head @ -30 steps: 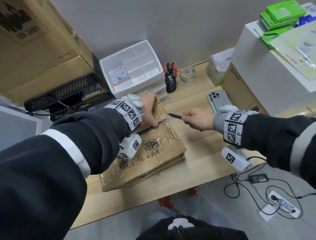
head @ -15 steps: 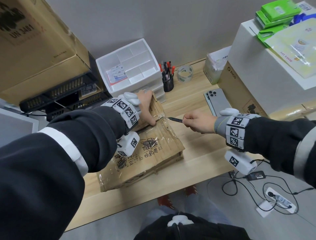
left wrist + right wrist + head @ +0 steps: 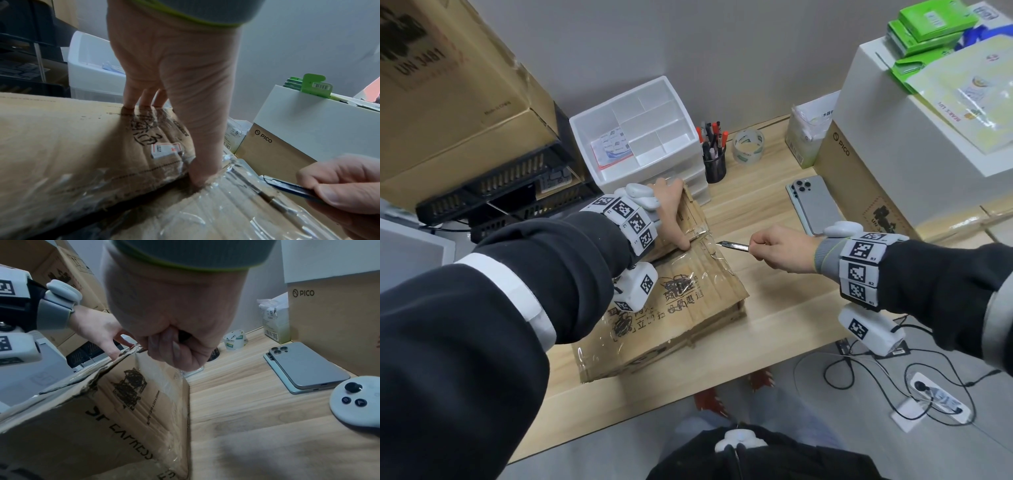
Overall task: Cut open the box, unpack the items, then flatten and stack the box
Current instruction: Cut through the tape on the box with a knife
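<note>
Status: cutting stage, not complete. I read the box (image 3: 654,308) at centre frame in the head view, on the near part of the desk (image 3: 774,315). Its top flaps are down and clear tape (image 3: 709,260) covers the centre seam. A dark gap shows along the seam in the left wrist view, so I judge the seam partly opened at most. Nothing is unpacked; flattening and stacking remain.

Right hand (image 3: 782,251), right of centre: fingers curled tight, pinching the knife (image 3: 732,245). The blade tip sits at the right end of the seam, at the taped edge. I cannot tell whether it has entered the tape.

Left hand (image 3: 671,214), just above centre: palm and straight fingers press the far flap down, thumb tip planted on the seam. The thumb lies in line with the blade; I judge this a hazard if the cut runs toward it.

Farther back: two phones (image 3: 816,205) on the desk, then a pen cup (image 3: 715,164), a tape roll (image 3: 748,145) and a white drawer unit (image 3: 640,137) against the wall.

Change from the earlier frames: the blade tip stood clear of the box edge to the right a second ago; it has since closed on the seam end. The left hand has held its position.
</note>
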